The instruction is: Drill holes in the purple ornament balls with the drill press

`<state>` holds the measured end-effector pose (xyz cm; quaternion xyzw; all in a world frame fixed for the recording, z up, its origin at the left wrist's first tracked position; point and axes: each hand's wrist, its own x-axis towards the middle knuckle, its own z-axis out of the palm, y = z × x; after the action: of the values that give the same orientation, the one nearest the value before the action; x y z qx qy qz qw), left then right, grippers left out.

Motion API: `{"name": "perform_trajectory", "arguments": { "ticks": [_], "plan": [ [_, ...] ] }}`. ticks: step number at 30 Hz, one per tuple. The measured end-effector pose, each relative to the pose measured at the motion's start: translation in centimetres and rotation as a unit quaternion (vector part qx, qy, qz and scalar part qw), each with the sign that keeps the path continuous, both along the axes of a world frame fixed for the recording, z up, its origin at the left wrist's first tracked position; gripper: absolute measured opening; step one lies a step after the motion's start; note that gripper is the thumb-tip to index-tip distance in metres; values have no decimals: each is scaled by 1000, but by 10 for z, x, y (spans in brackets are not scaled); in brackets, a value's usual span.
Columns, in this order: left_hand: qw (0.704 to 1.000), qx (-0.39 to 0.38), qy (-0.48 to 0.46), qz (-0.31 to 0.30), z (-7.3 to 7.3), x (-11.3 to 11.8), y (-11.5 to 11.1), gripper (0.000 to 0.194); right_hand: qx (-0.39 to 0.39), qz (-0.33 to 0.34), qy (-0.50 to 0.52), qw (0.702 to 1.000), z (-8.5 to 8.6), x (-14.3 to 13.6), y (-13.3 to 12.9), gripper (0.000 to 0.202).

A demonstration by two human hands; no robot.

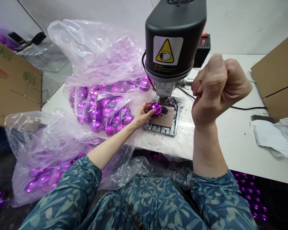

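Note:
My left hand (145,113) pinches a shiny purple mirror-tiled ball (156,109) between thumb and fingers. It holds the ball over the brown board (166,118) on the base of a small black drill press (174,48). The drill chuck (163,99) is just above and right of the ball; whether the bit touches the ball I cannot tell. My right hand (217,91) is a raised fist at the press's right side, beside the metal feed hub (188,82), closed round the handle, which the fist hides.
Clear plastic bags full of purple balls (103,111) lie left of the press. Dark shavings (179,103) litter the white table (235,137). Cardboard boxes (12,83) stand at both sides. A black cable (244,109) and crumpled white paper (271,135) lie on the right. More purple balls (252,195) show below the table.

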<state>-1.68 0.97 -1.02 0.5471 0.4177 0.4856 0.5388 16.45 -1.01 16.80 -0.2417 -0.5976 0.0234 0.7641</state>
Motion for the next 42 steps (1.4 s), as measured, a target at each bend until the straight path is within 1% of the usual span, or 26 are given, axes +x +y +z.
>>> {"name": "perform_trajectory", "arguments": {
  "ticks": [5,9,11,12,16,18,21,25,29,33,39,42],
  "plan": [
    [1000,4,16,-15,-2,9,1,72,9,-28,-5,1000,-3,0,2,55],
    [998,36,56,-25,-1,11,0,67,-7,-97,-32,995,-5,0,4,53],
    [994,59,88,-25,-2,11,-1,64,-8,-112,-44,993,-5,0,4,52],
    [991,72,110,-21,-3,11,-2,63,-3,-106,-42,993,-4,0,3,52],
    [971,131,202,14,-7,13,-6,58,12,-46,-5,999,0,-2,0,56],
    [965,145,216,20,-8,15,-8,56,20,-22,5,1000,0,-2,0,58],
    [966,146,211,7,-6,16,-8,56,62,4,12,998,-4,-1,1,58],
    [969,148,199,-9,-5,17,-8,57,58,-9,-11,998,-15,2,1,57],
    [969,153,195,-10,-4,16,-8,57,111,19,8,994,-23,1,1,58],
    [971,153,180,-14,-4,17,-8,56,117,-10,22,993,-30,-2,4,56],
    [975,144,168,-12,-5,18,-7,57,191,-18,-8,981,-42,0,7,51],
    [973,146,178,-10,-5,18,-7,58,208,-25,-26,978,-45,2,9,50]
  ]
}}
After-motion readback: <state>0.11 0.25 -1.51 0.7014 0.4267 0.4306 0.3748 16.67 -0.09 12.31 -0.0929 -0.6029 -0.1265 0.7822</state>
